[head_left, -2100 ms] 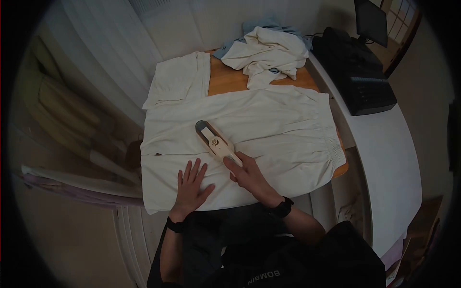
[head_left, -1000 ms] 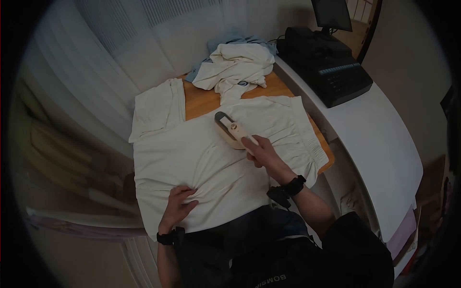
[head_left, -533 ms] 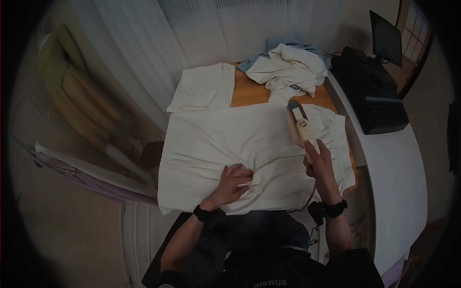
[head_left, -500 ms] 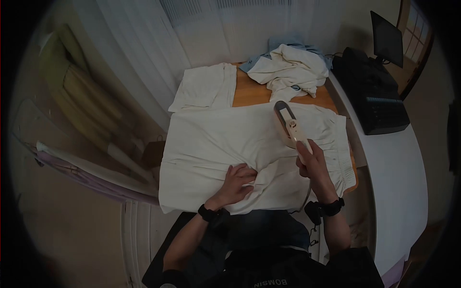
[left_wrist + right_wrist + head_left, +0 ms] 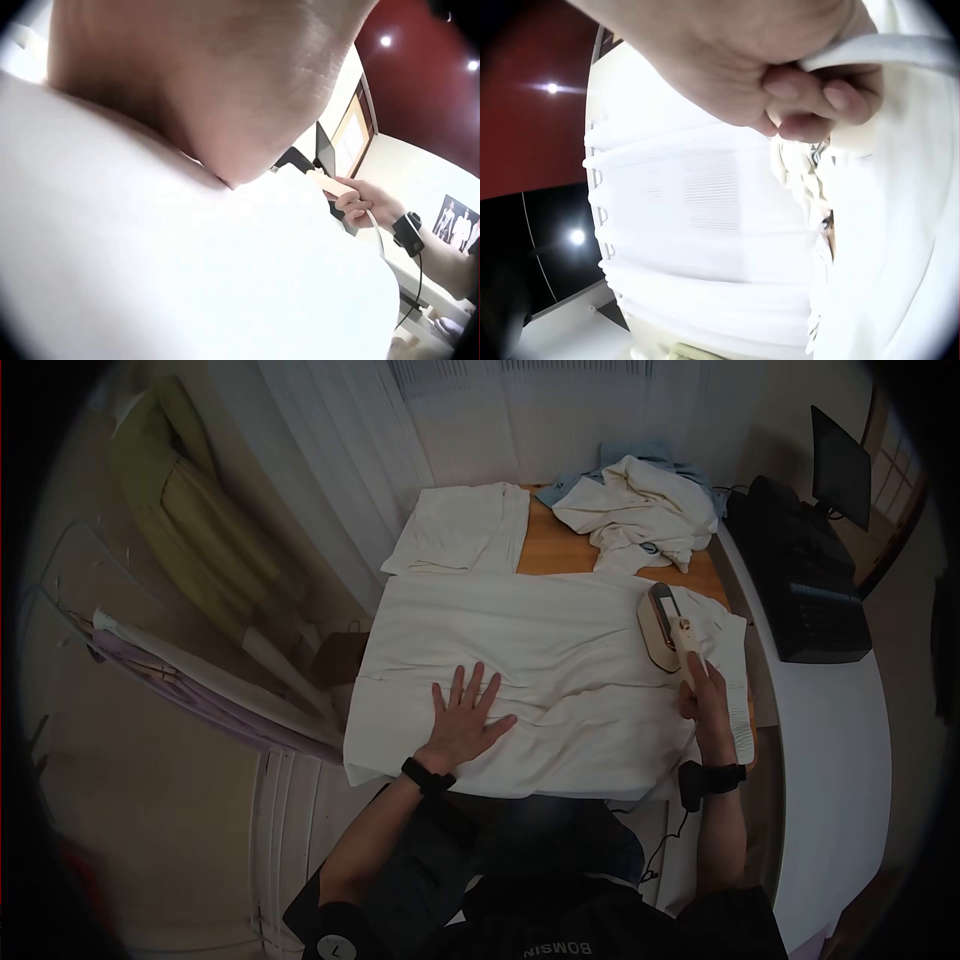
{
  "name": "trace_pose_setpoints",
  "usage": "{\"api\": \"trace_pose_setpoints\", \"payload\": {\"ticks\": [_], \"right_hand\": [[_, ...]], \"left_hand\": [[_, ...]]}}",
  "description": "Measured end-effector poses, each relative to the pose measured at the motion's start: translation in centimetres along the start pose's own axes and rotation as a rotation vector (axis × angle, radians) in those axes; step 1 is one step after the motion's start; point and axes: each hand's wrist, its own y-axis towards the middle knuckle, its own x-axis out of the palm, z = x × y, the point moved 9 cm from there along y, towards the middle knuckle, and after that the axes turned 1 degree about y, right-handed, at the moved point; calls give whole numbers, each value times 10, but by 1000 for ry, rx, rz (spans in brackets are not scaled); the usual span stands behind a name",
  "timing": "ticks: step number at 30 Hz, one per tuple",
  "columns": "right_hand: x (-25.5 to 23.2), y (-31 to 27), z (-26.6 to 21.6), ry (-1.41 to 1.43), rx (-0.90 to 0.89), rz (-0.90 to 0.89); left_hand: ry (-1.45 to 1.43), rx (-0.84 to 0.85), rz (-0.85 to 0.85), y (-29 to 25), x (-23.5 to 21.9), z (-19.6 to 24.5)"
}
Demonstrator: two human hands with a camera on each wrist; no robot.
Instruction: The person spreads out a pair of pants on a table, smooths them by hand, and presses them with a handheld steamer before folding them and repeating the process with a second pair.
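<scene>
White trousers (image 5: 560, 650) with a gathered elastic waistband at the right lie spread over the wooden table. My left hand (image 5: 463, 728) rests palm down on the cloth, fingers spread and straight. My right hand (image 5: 708, 705) grips the handle of a cream handheld iron (image 5: 658, 632), whose head is over the cloth near the waistband. In the right wrist view the fingers of my right hand (image 5: 817, 90) curl round the handle, and a pale cord (image 5: 877, 49) runs beside them. The left wrist view shows my left hand (image 5: 202, 67) close against the white cloth.
A folded white garment (image 5: 460, 530) lies at the table's back left. Crumpled white and blue clothes (image 5: 640, 510) lie at the back right on the wooden top (image 5: 560, 550). A black machine (image 5: 800, 575) with a screen stands on the white counter (image 5: 835, 760). Clothes hang at the left.
The iron has moved right toward the waistband. My left hand, formerly bunched on wrinkled cloth, now lies spread further left on the fabric, which looks flatter there. The head view has shifted.
</scene>
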Motion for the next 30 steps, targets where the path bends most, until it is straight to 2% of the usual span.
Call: {"api": "trace_pose_setpoints", "payload": {"ticks": [3,4,7,8,9,11,12,14,17,18,20,22,24,26,27,28,30], "right_hand": [[-47,-6,-8,-60,-19,104],[-63,-5,-5,-46,-18,151],[-99,1,-7,-94,24,224],[-102,1,-11,-147,-16,239],[-94,-4,-13,-160,-24,233],[-82,-14,-30,-223,-143,411],[-69,-16,-39,-231,-157,398],[-46,-33,-51,-149,-152,314],[9,-43,-71,-143,-154,108],[22,-44,-70,-115,-100,65],[52,-54,-72,-100,-8,-20],[72,-58,-58,-65,56,-134],[91,-56,-41,-37,125,-221],[120,-57,-32,-52,154,-262],[137,-58,-27,-42,178,-291],[157,-57,-24,-30,172,-339],[207,-50,-15,-19,125,-403]], "left_hand": [[-20,46,30,19,7,22],[-23,77,89,26,7,30],[-24,80,68,43,12,63],[-40,91,87,49,15,73],[-51,107,94,53,15,83],[-70,125,76,64,14,108],[-78,136,75,70,15,120],[-98,158,64,78,17,146],[-163,210,-16,79,12,165],[-166,220,-19,79,9,164],[-252,262,-69,68,3,134],[-90,175,3,51,-24,76],[42,1,96,42,-34,-2],[42,-204,96,30,-33,-87],[12,-272,16,23,-30,-120],[-14,-338,-66,16,-26,-148],[7,-313,-38,9,-16,-176]]}}
